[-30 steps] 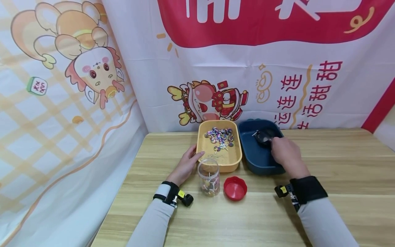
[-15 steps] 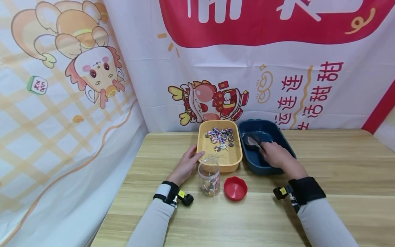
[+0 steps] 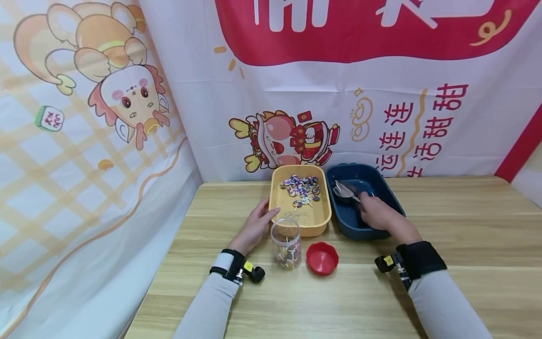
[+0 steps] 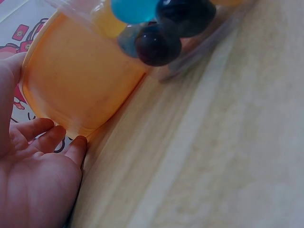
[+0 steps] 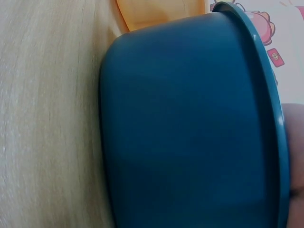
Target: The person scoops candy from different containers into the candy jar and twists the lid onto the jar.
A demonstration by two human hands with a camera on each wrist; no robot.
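Note:
My left hand (image 3: pixel 255 224) holds the left edge of a yellow tray (image 3: pixel 316 230), thumb over the rim and fingers against the outer wall. In the tray lie small swirled lollipops (image 3: pixel 302 186). My right hand (image 3: pixel 378 213) reaches into a dark blue tray (image 3: pixel 364 233) and grips a spoon-like utensil (image 3: pixel 345 190) by its handle. Its rounded head, dark and partly shiny, lies near the left wall; what it carries is unclear. In the right wrist view, the blue tray's outer wall (image 5: pixel 185 123) hides most of the hand and all of the utensil.
A clear open jar (image 3: pixel 287 249) with several lollipops stands before the yellow tray. Beside it sits a red scalloped lid (image 3: pixel 322 259). Both trays stand side by side at the back of the wooden table (image 3: pixel 313 306), against a printed cloth (image 3: pixel 203 108).
My right hand has moved left and down inside the blue tray, and the utensil's head has shifted toward the left wall. The left hand and yellow tray have stayed put.

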